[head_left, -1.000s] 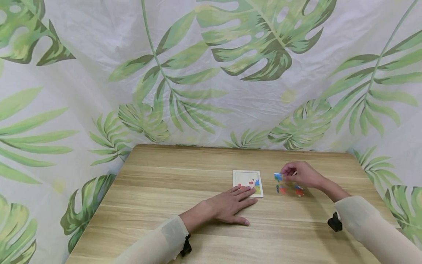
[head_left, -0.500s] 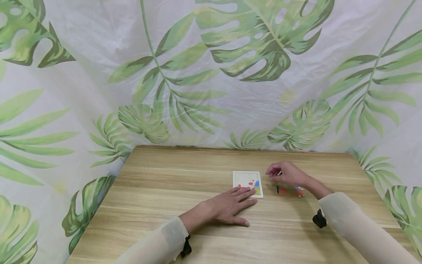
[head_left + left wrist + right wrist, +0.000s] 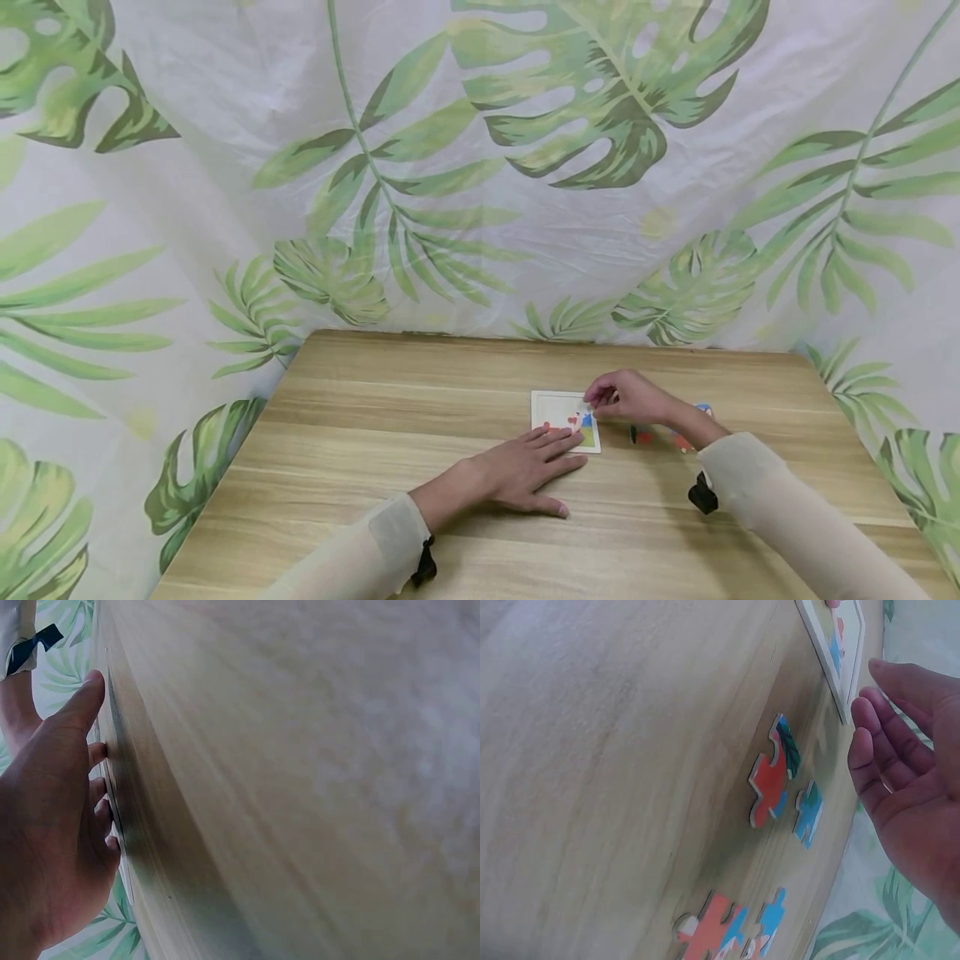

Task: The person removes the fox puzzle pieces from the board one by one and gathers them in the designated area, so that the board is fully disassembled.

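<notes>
A square jigsaw tray [image 3: 553, 405] with a pale frame lies on the table, with red, blue and yellow-green picture parts along its lower and right side. My left hand [image 3: 517, 469] rests flat across the tray's near edge, fingers spread. Over the tray's right edge, my right hand [image 3: 632, 398] pinches a small light puzzle piece, mostly covered by the fingertips. In the right wrist view that hand [image 3: 919, 742] shows curled fingers close to the tray's corner. Beside it lie a red and green piece [image 3: 769, 784] and a blue piece [image 3: 808, 816].
Farther right on the wooden table [image 3: 390, 400] lie another red piece [image 3: 709, 926] and a blue piece with white [image 3: 771, 915], partly behind the right forearm in the head view. A leaf-print cloth [image 3: 420, 208] hangs behind the table's far edge.
My right hand has moved left from above the loose pieces to the tray's right edge. My left hand has stayed on the tray.
</notes>
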`<state>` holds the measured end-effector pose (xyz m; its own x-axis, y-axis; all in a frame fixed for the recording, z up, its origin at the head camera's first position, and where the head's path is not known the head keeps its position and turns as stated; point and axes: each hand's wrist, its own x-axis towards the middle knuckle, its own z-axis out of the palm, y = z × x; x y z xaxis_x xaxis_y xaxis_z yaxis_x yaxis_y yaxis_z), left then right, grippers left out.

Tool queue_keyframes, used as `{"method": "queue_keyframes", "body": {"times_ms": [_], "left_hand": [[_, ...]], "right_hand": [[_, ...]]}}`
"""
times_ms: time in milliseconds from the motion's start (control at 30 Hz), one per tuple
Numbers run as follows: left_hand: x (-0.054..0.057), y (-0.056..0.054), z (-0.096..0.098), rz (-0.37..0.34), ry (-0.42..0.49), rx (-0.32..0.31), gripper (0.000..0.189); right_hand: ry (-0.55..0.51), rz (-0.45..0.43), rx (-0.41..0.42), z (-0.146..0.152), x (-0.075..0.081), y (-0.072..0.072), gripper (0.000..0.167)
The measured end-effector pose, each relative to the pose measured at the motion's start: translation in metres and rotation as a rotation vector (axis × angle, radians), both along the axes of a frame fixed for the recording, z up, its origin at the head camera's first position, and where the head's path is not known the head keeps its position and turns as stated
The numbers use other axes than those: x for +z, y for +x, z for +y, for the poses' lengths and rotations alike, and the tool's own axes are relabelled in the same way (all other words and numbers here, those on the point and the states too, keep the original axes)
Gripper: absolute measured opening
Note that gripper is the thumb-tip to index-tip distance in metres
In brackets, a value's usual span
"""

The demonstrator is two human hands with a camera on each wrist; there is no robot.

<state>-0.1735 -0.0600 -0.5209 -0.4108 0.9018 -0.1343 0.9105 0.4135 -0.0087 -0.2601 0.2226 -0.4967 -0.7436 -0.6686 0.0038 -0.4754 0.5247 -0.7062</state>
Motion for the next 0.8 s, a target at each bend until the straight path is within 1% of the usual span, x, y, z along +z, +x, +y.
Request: {"method": "queue_keyframes", "body": {"times_ms": [233,400,633,800], "left_hand": [[-0.001,0.000,0.000,-0.003,-0.004,0.002,0.081],[-0.001,0.000,-0.001,-0.009,-0.009,0.003,0.082],[-0.003,0.000,-0.001,0.010,-0.009,-0.001,0.082],[-0.003,-0.001,0.000,0.023,-0.011,-0.004,0.082]], "right_hand": [[0.021,0.002,0.020,-0.009,0.000,-0.003,0.013],[0.035,0.002,0.050,-0.012,-0.004,-0.006,0.014],[0.041,-0.003,0.078,-0.014,-0.007,-0.007,0.016],[0.041,0.021,0.094,-0.016,-0.009,-0.006,0.017]]}}
